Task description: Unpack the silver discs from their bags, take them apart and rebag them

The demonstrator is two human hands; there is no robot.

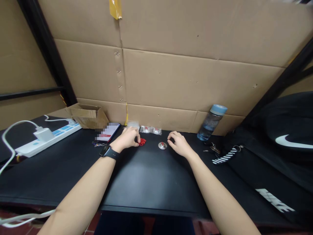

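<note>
My left hand (129, 137), with a black watch (105, 150) on its wrist, is at the left edge of a small heap of red loops (142, 141). Its thumb and fingertips come together in a pinch there, partly hiding the heap. To the right lies a clear round disc (162, 145) with a red spot in its middle. Beside that disc my right hand (179, 143) hovers, thumb and fingers apart, holding nothing. Behind the heap, two similar discs in clear wrappers (151, 130) lie in a row. A translucent whitish item (133, 124) is partly covered by my left hand.
At left are a white power strip (52, 137), an open cardboard box (89, 117) and a phone (110, 132). A water bottle (211, 122), keys (215, 148) and a black bag (274, 156) stand or lie at right. A cardboard wall (158, 78) closes off the back of the black table (151, 182).
</note>
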